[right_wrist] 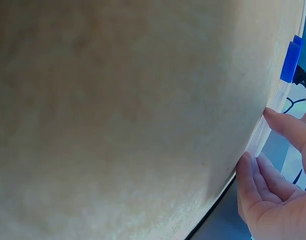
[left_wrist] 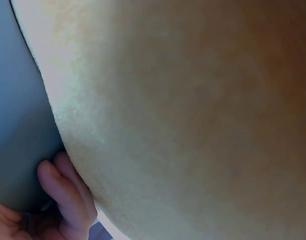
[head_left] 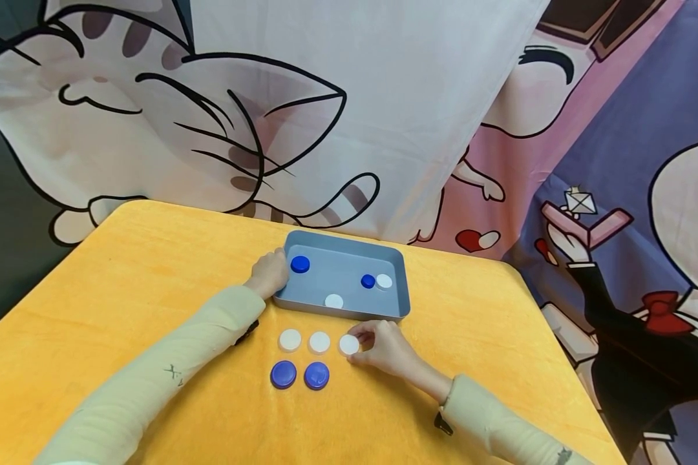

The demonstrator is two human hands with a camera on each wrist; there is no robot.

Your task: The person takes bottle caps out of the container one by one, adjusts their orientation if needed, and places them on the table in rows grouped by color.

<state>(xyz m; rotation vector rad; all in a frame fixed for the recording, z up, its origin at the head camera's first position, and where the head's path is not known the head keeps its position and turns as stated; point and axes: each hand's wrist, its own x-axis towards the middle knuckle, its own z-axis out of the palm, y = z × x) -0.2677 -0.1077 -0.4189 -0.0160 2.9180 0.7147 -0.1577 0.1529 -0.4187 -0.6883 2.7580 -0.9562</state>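
Observation:
My left hand [head_left: 269, 274] grips the left wall of a shallow grey-blue tray [head_left: 343, 313] in the head view. In the left wrist view its fingers [left_wrist: 67, 195] curl beside the tray. On the table just in front of the tray, my right hand [head_left: 386, 347] pinches a white bottle cap [head_left: 349, 344] between thumb and fingers. The right wrist view shows that cap's ridged side [right_wrist: 259, 136]. To its left lie two more white caps [head_left: 319, 342], and nearer to me two blue caps [head_left: 317, 376].
Inside the tray are a large blue cap [head_left: 300, 264], a small blue cap [head_left: 368, 281] touching or close to a white cap [head_left: 384, 281], and another white cap [head_left: 334, 301] by the front wall. A yellow cloth covers the table [head_left: 180, 258]. Behind it hangs a cartoon-printed curtain [head_left: 413, 97].

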